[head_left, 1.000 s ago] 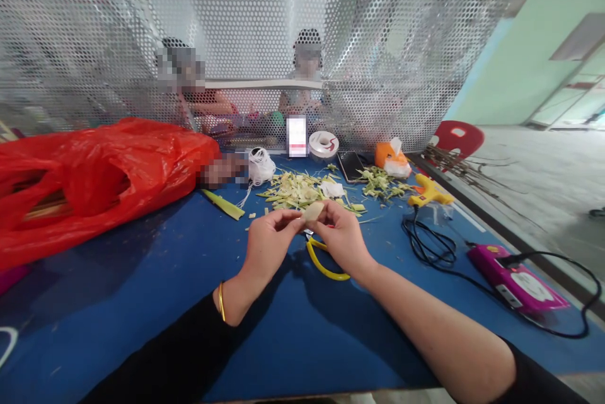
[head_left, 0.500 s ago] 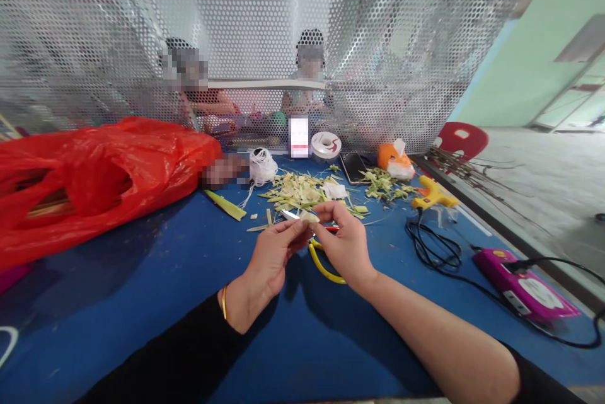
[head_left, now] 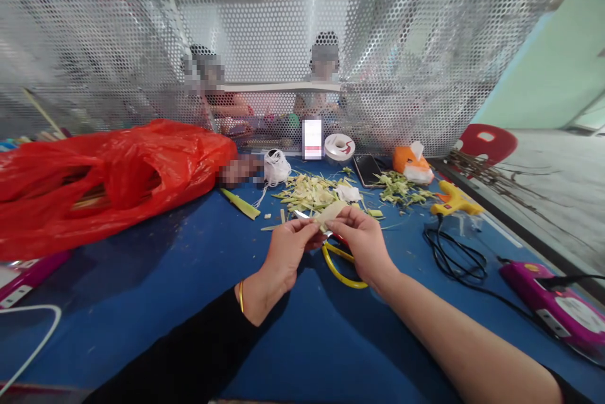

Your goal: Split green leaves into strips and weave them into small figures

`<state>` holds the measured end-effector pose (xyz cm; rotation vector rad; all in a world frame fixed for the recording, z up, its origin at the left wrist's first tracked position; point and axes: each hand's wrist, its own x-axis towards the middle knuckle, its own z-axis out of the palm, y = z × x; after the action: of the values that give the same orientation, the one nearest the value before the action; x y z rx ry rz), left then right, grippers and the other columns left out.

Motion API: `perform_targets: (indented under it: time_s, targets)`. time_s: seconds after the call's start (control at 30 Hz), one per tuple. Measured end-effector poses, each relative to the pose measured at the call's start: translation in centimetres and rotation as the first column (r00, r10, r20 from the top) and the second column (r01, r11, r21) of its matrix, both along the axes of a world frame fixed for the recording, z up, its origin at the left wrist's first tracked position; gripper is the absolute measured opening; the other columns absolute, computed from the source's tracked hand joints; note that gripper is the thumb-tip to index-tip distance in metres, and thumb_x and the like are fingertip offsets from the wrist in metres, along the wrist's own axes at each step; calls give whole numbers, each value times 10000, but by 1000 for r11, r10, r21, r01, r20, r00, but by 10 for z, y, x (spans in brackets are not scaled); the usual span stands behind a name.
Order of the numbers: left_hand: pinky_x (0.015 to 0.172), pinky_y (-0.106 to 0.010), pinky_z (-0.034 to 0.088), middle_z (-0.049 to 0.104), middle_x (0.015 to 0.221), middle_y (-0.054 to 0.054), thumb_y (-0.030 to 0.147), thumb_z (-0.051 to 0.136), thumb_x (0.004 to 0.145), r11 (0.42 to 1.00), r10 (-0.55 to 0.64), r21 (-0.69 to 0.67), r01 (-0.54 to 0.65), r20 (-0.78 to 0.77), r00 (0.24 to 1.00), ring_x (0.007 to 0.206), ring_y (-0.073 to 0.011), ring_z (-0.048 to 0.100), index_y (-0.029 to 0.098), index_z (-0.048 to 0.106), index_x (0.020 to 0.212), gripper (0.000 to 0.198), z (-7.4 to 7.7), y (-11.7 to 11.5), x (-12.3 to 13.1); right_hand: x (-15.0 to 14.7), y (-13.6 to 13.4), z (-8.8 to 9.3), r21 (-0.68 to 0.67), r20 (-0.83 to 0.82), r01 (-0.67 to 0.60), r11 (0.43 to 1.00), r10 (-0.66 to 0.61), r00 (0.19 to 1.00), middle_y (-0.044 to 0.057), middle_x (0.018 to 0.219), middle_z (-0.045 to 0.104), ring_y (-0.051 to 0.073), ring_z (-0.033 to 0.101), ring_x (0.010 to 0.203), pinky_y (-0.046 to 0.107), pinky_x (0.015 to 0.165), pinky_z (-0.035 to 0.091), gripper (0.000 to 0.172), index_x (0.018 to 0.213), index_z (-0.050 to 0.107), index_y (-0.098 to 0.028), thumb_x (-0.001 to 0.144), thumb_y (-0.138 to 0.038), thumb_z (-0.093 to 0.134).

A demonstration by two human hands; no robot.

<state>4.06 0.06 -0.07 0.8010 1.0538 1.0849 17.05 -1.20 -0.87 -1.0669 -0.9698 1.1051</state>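
Between the fingertips of both hands is a pale, flat, petal-shaped leaf piece [head_left: 331, 212]. My left hand [head_left: 288, 246] pinches its lower left end, thumb on top. My right hand [head_left: 366, 240] grips its right side with thumb and fingers. Beneath the hands lies a pair of scissors with yellow handles [head_left: 347, 282]; the blade tip pokes out beyond the left fingers and the rest is partly hidden. Just past the hands spreads a heap of cut pale green leaf pieces [head_left: 307, 191]. A longer green leaf strip [head_left: 241, 203] lies to the left.
Left stands a large red plastic bag [head_left: 118, 171]. Along the back are white string [head_left: 276, 167], a lit phone [head_left: 312, 139], a ribbon roll [head_left: 339, 147], a dark phone [head_left: 367, 171] and tissues [head_left: 413, 163]. A yellow glue gun [head_left: 456, 200] and purple power strip [head_left: 553, 300] sit right.
The leaf piece now shows larger and spread between my fingers, with my right hand turned slightly. The whole view has shifted, so the table things appear further right.
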Motion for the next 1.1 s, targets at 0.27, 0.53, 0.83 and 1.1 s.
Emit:
perform_targets:
  time_s: [0.27, 0.53, 0.83, 1.1]
  targets:
    - [603, -239, 508, 716, 630, -38, 195, 794, 614, 1000, 23, 16, -23, -27, 999, 557, -127, 643, 133, 739, 715, 131, 2, 0, -3, -5, -2, 3, -19, -42, -100, 995, 99, 994, 28, 741, 734, 194, 686, 698, 351, 746, 540, 327, 795, 675, -182, 563, -348, 834]
    - [623, -244, 524, 716, 643, -39, 170, 807, 599, 998, 5, -60, -1, 56, 998, 556, -126, 646, 125, 719, 718, 155, 2, 1, -4, -6, -1, -3, -5, -17, -61, 998, 60, 998, 12, 719, 718, 191, 671, 703, 341, 728, 533, 244, 786, 664, -196, 600, -291, 789]
    - [628, -238, 504, 707, 627, -36, 180, 775, 596, 999, -54, -13, 53, -56, 997, 567, -118, 636, 120, 727, 697, 127, 5, 2, -6, -3, 2, -9, 25, 116, -90, 996, 86, 990, 16, 745, 690, 185, 646, 692, 329, 699, 521, 252, 793, 614, -190, 647, -329, 764]
    - [642, -266, 536, 715, 625, -43, 176, 784, 568, 977, 159, 136, -165, 51, 986, 597, -147, 674, 119, 700, 705, 171, 32, 31, -41, 36, -7, 28, -74, 955, -177, 981, 121, 272, 68, 838, 670, 211, 628, 772, 305, 691, 444, 105, 863, 604, -179, 763, -205, 627]
